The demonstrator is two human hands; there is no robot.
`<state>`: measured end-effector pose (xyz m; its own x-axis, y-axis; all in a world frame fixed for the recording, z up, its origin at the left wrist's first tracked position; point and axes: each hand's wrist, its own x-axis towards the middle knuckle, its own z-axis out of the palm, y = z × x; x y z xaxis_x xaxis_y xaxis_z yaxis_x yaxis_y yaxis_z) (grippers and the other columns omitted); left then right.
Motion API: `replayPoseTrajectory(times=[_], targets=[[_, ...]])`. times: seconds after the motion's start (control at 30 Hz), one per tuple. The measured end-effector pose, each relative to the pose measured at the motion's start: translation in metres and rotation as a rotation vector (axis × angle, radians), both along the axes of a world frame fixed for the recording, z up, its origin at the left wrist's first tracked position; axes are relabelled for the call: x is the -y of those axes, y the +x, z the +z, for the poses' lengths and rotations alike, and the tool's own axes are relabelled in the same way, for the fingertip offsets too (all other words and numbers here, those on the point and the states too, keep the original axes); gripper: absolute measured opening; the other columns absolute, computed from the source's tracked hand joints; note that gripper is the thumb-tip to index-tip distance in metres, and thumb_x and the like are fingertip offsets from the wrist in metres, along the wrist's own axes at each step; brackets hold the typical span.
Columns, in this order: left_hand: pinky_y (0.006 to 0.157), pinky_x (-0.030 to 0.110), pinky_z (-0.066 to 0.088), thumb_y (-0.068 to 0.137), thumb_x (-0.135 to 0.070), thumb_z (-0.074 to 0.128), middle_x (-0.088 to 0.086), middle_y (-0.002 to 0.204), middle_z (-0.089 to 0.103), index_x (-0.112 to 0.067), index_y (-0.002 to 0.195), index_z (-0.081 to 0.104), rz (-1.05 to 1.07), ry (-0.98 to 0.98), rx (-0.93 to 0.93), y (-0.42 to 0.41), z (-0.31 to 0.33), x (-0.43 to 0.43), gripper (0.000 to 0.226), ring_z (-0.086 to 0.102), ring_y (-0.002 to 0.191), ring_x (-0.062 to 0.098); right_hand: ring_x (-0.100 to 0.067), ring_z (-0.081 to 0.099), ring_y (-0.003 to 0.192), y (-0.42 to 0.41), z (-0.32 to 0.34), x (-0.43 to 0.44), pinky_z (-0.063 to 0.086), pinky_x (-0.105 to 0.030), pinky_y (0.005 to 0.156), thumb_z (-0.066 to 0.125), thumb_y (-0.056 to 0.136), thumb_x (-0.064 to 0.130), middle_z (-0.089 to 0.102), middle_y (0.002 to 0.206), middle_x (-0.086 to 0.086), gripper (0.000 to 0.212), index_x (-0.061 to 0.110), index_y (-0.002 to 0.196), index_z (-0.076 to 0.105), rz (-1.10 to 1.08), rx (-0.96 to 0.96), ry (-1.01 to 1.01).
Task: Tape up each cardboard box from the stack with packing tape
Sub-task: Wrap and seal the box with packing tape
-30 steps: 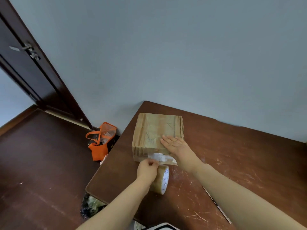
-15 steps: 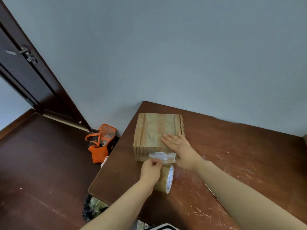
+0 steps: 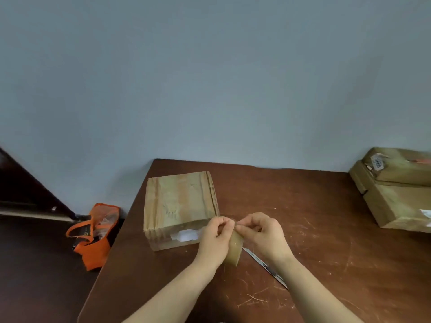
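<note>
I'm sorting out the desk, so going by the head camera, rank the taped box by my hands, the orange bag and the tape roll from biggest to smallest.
1. Taped box, clearly largest.
2. Orange bag, though it sits lower on the floor, so may look smaller than it is.
3. Tape roll, partly hidden by both hands.

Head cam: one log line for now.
both hands pinch tape roll | left hand | right hand | taped box untouched | blade on table

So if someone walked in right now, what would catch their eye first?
Probably the two hands meeting at the table's middle, the left hand and right hand pinching at a roll of packing tape. Just left of them sits a heavily taped cardboard box. The bright orange bag on the floor beside the table stands out too.
</note>
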<state>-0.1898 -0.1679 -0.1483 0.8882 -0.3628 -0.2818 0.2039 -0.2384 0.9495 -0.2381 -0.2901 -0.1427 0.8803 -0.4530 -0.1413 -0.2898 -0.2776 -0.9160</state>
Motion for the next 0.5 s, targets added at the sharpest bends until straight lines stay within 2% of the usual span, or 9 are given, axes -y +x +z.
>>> replayPoseTrajectory(times=[0.1,0.2,0.27,0.33,0.43,0.5], targets=[[0.079,0.019,0.046,0.092,-0.014,0.061,-0.002,0.089,0.062,-0.025,0.098,0.062,-0.091,-0.056,-0.002,0.002,0.007,0.009,0.012,0.058,0.086,0.010,0.002,0.059,0.072,-0.004,0.009,0.010,0.047,-0.013,0.063,0.070,0.085,0.014,0.065,0.085,0.007,0.012,0.022,0.076,0.067,-0.107,0.033,-0.107],[0.081,0.017,0.049,0.092,-0.013,0.062,-0.001,0.097,0.069,-0.025,0.104,0.061,-0.164,-0.097,0.026,0.005,0.016,0.020,0.017,0.065,0.094,0.009,-0.004,0.055,0.088,-0.006,0.020,0.015,0.049,-0.022,0.072,0.064,0.090,0.023,0.062,0.088,0.014,0.010,0.026,0.081,0.066,-0.103,0.055,-0.409],[0.084,0.017,0.049,0.093,-0.013,0.061,-0.005,0.103,0.070,-0.025,0.105,0.061,-0.191,-0.098,0.048,0.009,0.022,0.026,0.018,0.064,0.100,0.005,-0.005,0.055,0.086,-0.007,0.028,0.014,0.049,-0.024,0.070,0.057,0.094,0.024,0.060,0.091,0.017,0.012,0.025,0.088,0.068,-0.096,0.052,-0.568],[0.088,0.019,0.050,0.093,-0.014,0.060,-0.008,0.106,0.069,-0.027,0.106,0.061,-0.208,-0.074,0.077,0.014,0.024,0.031,0.018,0.063,0.104,0.003,-0.008,0.058,0.081,-0.005,0.035,0.013,0.049,-0.023,0.067,0.052,0.097,0.023,0.060,0.095,0.015,0.017,0.022,0.093,0.068,-0.115,0.057,-0.618],[0.093,0.025,0.051,0.093,-0.015,0.060,-0.008,0.111,0.067,-0.029,0.106,0.059,-0.203,-0.044,0.092,0.019,0.025,0.036,0.019,0.061,0.108,0.007,-0.008,0.059,0.079,-0.002,0.036,0.016,0.047,-0.019,0.067,0.053,0.097,0.020,0.060,0.095,0.014,0.017,0.019,0.092,0.070,-0.144,0.089,-0.570],[0.091,0.022,0.051,0.094,-0.015,0.059,-0.008,0.111,0.066,-0.031,0.104,0.057,-0.205,-0.048,0.091,0.022,0.027,0.037,0.019,0.060,0.110,0.008,-0.007,0.059,0.079,0.002,0.036,0.018,0.046,-0.017,0.067,0.055,0.096,0.020,0.059,0.094,0.016,0.017,0.019,0.091,0.072,-0.152,0.100,-0.543]])
